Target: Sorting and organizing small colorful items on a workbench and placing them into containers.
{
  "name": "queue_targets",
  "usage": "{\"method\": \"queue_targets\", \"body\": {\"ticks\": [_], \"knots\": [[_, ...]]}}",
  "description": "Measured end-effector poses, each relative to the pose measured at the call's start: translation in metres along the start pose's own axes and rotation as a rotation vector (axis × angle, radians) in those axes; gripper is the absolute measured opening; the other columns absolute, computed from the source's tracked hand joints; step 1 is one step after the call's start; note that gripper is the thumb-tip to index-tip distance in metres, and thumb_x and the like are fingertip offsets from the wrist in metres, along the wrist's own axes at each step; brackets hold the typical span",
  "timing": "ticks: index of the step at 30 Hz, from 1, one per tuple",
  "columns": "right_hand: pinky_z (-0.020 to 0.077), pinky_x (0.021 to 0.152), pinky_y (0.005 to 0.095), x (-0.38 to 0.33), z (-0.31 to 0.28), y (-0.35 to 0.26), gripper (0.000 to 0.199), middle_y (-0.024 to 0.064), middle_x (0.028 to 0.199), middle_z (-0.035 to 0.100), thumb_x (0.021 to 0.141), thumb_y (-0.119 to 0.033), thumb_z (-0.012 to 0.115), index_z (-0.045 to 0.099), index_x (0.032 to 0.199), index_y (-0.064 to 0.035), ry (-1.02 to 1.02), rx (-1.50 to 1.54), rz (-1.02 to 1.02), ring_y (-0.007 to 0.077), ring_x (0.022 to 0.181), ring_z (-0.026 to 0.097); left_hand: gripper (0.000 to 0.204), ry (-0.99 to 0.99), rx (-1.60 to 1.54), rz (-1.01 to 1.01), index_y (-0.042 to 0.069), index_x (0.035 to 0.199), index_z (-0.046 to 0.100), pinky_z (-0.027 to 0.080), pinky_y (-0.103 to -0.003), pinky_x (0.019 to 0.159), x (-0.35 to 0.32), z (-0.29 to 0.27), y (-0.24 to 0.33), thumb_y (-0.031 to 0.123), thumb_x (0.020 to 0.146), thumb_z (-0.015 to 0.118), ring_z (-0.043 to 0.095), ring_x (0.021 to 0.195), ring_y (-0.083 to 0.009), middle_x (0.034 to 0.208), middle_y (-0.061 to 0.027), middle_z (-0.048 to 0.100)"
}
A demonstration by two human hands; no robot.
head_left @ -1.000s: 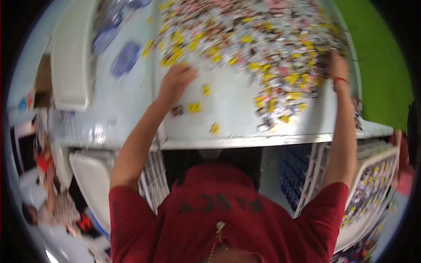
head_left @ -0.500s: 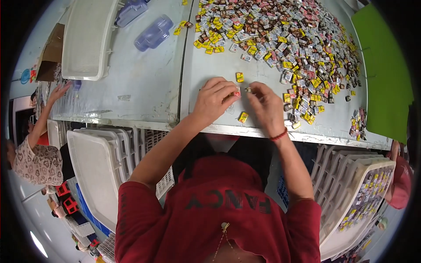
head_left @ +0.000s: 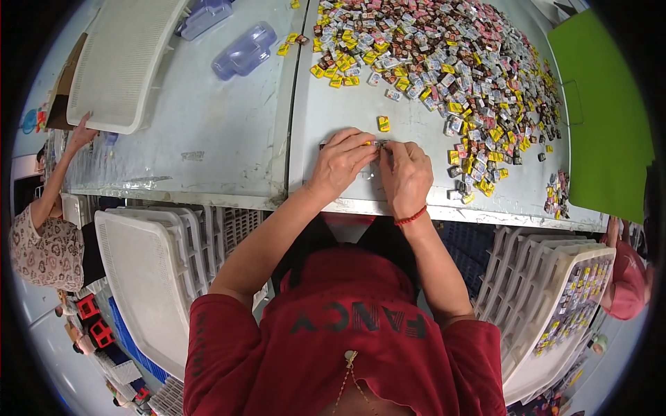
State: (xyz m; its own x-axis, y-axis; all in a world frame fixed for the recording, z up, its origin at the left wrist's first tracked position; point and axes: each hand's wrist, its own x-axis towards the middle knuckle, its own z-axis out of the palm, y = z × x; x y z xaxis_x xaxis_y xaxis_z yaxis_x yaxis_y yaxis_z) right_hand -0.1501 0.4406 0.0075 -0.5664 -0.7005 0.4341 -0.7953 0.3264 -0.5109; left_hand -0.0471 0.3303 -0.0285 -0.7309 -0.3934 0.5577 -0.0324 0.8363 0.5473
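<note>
My left hand (head_left: 341, 165) rests near the table's front edge, its fingers curled over small printed blocks; most of them are covered by the hand. A yellow end of one block shows at its fingertips. My right hand (head_left: 406, 175), with a red cord at the wrist, is closed in a pinch against the left fingertips. A small dark block, partly hidden, sits in that pinch, where both hands meet. Just beyond the hands lies a single yellow block (head_left: 383, 124). Farther right spreads a large heap of small yellow, white, brown and pink blocks (head_left: 444, 69).
Clear bluish plastic shells (head_left: 244, 52) lie at the left. A co-worker's hand (head_left: 83, 133) touches a white perforated tray (head_left: 118, 66) there. Stacked white crates (head_left: 139, 270) stand below the table on both sides. A green panel (head_left: 600, 111) borders the right side.
My right hand has moved left to meet my left hand. The yellow block that lay between them near the edge no longer shows. The co-worker's hand has reached the white tray, which has shifted left.
</note>
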Motion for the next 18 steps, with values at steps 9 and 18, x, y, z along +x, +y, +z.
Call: {"method": "queue_targets", "body": {"ticks": [9, 18], "knots": [[0.0457, 0.064, 0.0383, -0.007, 0.007, -0.004, 0.014, 0.0091, 0.075, 0.059, 0.076, -0.007, 0.069, 0.068, 0.090, -0.0079, 0.032, -0.028, -0.128, 0.0275, 0.069, 0.058, 0.015, -0.083, -0.040, 0.000, 0.000, 0.089, 0.068, 0.049, -0.036, 0.088, 0.000, -0.017, -0.004, 0.003, 0.074, 0.069, 0.060, 0.101, -0.0265, 0.103, -0.0095, 0.066], [0.0448, 0.070, 0.0354, -0.021, 0.007, 0.016, 0.018, 0.0070, 0.084, 0.060, 0.083, -0.011, 0.066, 0.068, 0.101, -0.0074, 0.023, -0.118, -0.196, 0.0249, 0.076, 0.058, 0.018, 0.028, -0.099, 0.069, -0.001, 0.092, 0.066, 0.052, -0.036, 0.082, 0.000, -0.002, 0.002, 0.004, 0.076, 0.069, 0.061, 0.097, -0.0267, 0.099, -0.0086, 0.067]]}}
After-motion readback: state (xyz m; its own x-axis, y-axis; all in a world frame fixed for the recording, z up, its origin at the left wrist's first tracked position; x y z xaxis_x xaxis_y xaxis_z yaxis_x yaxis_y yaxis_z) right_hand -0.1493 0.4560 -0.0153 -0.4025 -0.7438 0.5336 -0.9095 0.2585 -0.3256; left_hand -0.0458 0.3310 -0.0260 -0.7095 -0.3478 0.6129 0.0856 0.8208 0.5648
